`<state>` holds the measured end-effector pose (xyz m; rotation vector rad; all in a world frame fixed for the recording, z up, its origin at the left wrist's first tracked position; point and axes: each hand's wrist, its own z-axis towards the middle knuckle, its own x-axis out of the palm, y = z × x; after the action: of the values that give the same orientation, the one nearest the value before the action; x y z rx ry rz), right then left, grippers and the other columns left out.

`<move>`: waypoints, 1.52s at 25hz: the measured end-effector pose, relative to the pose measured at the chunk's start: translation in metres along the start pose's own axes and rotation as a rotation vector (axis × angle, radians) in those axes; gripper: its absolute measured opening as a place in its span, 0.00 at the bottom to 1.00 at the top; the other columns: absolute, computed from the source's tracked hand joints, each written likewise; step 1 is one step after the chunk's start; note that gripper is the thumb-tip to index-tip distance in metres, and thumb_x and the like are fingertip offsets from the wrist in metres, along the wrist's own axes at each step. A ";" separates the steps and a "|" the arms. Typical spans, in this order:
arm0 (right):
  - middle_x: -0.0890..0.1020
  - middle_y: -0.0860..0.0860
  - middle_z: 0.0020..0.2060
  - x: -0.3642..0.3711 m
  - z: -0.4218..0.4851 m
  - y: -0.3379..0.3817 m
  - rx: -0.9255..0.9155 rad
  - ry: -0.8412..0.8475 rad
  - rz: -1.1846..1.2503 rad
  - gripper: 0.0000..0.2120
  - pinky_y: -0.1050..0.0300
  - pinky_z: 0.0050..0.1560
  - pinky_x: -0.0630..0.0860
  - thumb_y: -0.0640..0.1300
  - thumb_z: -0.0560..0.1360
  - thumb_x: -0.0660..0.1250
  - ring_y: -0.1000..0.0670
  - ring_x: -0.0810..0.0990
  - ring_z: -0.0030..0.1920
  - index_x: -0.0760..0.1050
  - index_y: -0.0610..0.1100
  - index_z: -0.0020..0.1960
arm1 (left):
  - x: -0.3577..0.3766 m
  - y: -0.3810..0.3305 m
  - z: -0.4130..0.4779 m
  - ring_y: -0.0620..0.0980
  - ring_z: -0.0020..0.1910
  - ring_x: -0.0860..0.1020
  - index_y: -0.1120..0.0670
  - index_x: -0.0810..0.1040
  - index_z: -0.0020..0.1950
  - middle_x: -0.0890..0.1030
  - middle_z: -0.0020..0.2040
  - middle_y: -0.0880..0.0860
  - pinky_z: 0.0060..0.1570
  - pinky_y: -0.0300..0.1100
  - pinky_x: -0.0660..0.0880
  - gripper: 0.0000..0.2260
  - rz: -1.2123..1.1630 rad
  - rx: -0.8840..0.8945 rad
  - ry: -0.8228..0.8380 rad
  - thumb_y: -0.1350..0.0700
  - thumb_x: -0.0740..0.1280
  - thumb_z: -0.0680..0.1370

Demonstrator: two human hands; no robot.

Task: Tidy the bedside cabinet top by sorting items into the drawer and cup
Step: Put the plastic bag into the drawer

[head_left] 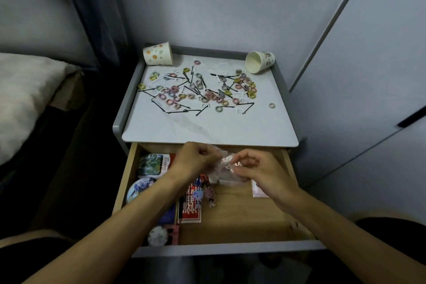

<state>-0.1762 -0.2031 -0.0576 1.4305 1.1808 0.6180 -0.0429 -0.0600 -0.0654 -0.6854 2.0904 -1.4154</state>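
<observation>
Over the open drawer (242, 223), the left hand (196, 159) and right hand (260, 173) each pinch an edge of a clear plastic bag (224, 167). Limp, light and likely slippery, it is best held at its mouth. Beyond the drawer, hair ties (214, 97) litter the surface (207, 131).

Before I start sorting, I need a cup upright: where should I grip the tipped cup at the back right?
Probably pinch the tipped cup at its rim, coming from the front-left: it lies on its side, open mouth facing that way, with the cabinet's raised edge close behind and right.
</observation>
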 end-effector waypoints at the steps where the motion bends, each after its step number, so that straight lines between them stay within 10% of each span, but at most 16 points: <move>1: 0.84 0.46 0.39 -0.005 0.004 -0.011 0.034 -0.040 -0.038 0.05 0.64 0.36 0.76 0.34 0.73 0.71 0.54 0.81 0.37 0.82 0.43 0.46 | 0.000 0.003 0.002 0.48 0.36 0.83 0.55 0.84 0.42 0.85 0.37 0.53 0.39 0.40 0.79 0.05 0.008 -0.010 -0.037 0.58 0.70 0.77; 7: 0.84 0.51 0.38 -0.016 0.055 -0.069 0.204 -0.250 -0.383 0.09 0.61 0.41 0.76 0.35 0.72 0.72 0.54 0.81 0.40 0.82 0.49 0.42 | -0.006 0.012 0.006 0.46 0.44 0.82 0.49 0.82 0.43 0.84 0.43 0.49 0.42 0.38 0.78 0.10 0.064 0.000 -0.109 0.62 0.66 0.79; 11: 0.84 0.57 0.37 -0.006 0.070 -0.085 0.162 -0.287 -0.643 0.10 0.81 0.38 0.63 0.37 0.72 0.71 0.70 0.78 0.39 0.81 0.52 0.42 | -0.007 0.013 0.005 0.50 0.46 0.82 0.50 0.80 0.47 0.82 0.48 0.54 0.44 0.43 0.82 0.14 -0.016 0.007 -0.075 0.70 0.67 0.76; 15: 0.85 0.56 0.44 -0.003 0.055 -0.078 0.028 -0.311 -0.881 0.06 0.57 0.53 0.75 0.45 0.74 0.70 0.52 0.82 0.50 0.82 0.52 0.49 | -0.004 0.014 0.006 0.52 0.46 0.83 0.52 0.80 0.49 0.82 0.48 0.56 0.43 0.44 0.83 0.17 -0.096 -0.004 -0.037 0.74 0.68 0.73; 21: 0.86 0.47 0.42 0.007 0.025 -0.020 0.151 -0.032 0.212 0.10 0.60 0.43 0.81 0.47 0.78 0.67 0.49 0.84 0.42 0.82 0.42 0.52 | 0.007 0.014 0.006 0.49 0.37 0.80 0.53 0.80 0.50 0.80 0.38 0.53 0.41 0.44 0.79 0.16 -0.099 0.026 0.068 0.70 0.74 0.70; 26: 0.84 0.47 0.35 0.013 0.020 -0.018 0.111 -0.086 0.178 0.07 0.62 0.38 0.80 0.38 0.76 0.68 0.53 0.82 0.36 0.81 0.34 0.48 | 0.017 0.015 0.003 0.45 0.38 0.81 0.53 0.81 0.50 0.84 0.41 0.50 0.37 0.38 0.78 0.03 -0.108 0.009 0.009 0.59 0.71 0.77; 38: 0.85 0.47 0.39 0.015 0.020 -0.024 0.000 -0.089 0.134 0.12 0.64 0.39 0.79 0.40 0.77 0.68 0.52 0.84 0.41 0.74 0.47 0.59 | 0.014 0.019 0.007 0.53 0.37 0.79 0.59 0.80 0.37 0.83 0.37 0.57 0.42 0.48 0.78 0.11 -0.120 -0.103 -0.153 0.56 0.71 0.77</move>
<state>-0.1607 -0.2006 -0.0889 1.5307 1.0218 0.6395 -0.0507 -0.0682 -0.0875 -0.9443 2.0424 -1.2811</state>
